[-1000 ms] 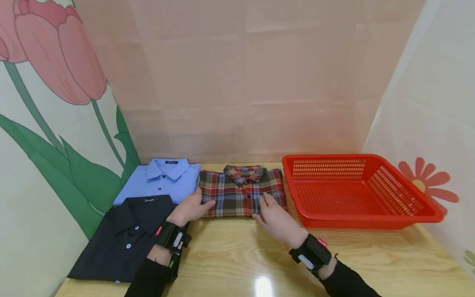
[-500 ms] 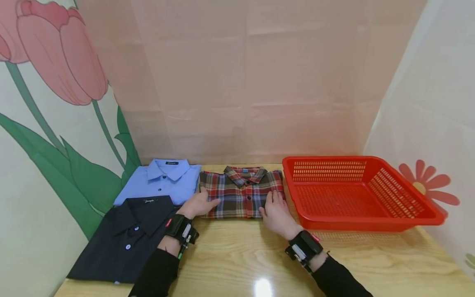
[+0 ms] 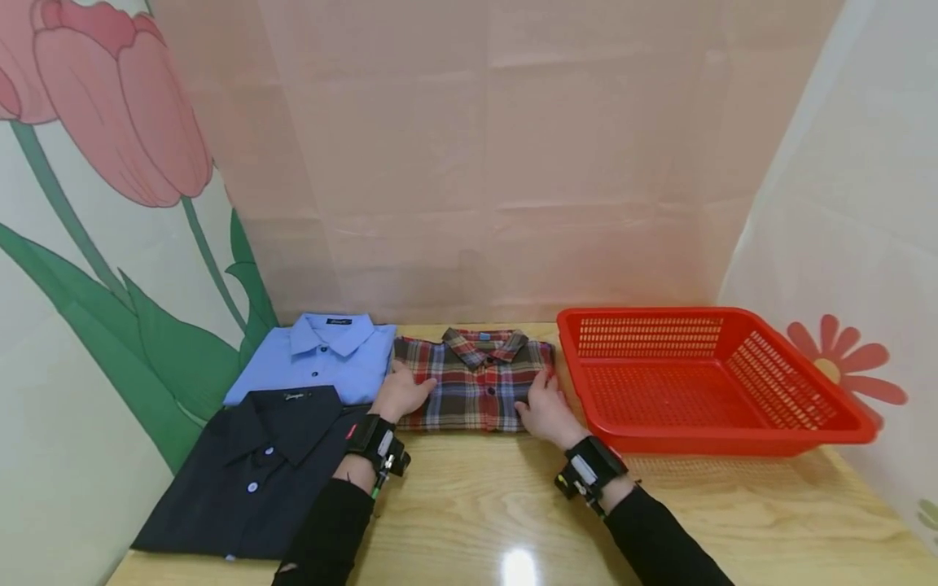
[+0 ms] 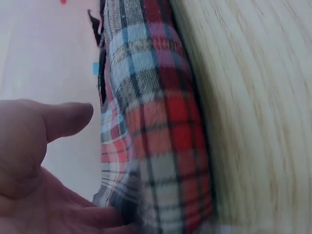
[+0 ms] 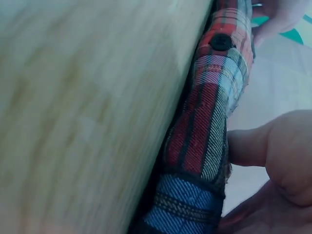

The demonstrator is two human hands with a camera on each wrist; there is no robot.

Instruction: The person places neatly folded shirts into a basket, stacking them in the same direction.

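Note:
A folded red, brown and blue plaid shirt (image 3: 476,391) lies collar-up at the back middle of the table, its front fold close up in both wrist views. At its left edge is my left hand (image 3: 401,392), fingers along the side and thumb extended over the front. My right hand (image 3: 550,411) touches the right edge, its fingertips at the side and its thumb near the front fold. In the right wrist view, the right thumb (image 5: 248,147) meets the cloth. The left thumb (image 4: 70,118) stands apart from the fold in the left wrist view.
Left of the plaid shirt lies a folded light blue shirt (image 3: 337,358), with a folded black shirt (image 3: 242,480) in front of it. A red plastic basket (image 3: 718,439) stands to the right. Behind is a pinkish-beige backdrop (image 3: 469,163).
My left hand has moved slightly right and forward. My right hand first shifted right, then came back against the plaid shirt's right edge, which now sits a little further left.

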